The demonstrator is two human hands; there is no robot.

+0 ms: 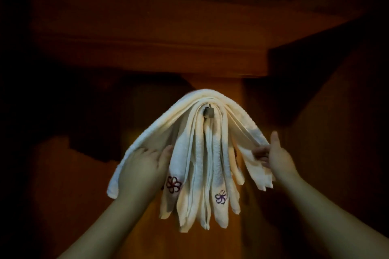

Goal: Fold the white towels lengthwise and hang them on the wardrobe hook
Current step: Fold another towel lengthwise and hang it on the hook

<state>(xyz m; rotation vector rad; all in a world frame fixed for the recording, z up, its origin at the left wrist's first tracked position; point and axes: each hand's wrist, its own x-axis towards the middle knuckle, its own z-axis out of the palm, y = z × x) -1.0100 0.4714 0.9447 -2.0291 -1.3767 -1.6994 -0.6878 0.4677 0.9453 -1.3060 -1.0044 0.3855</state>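
At the centre of the frame, several folded white towels hang draped over a small metal hook on a dark wooden wardrobe panel, their ends fanning downward. The left hand, lower left of the bundle, curls its fingers around the outermost towel's left side, thumb beside the inner layers. The right hand, at right, pinches that towel's right side in its fingertips, thumb raised.

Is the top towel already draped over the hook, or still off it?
Yes, the top towel arches over the hook above the hanging towels, with the left hand and right hand holding its two sides.
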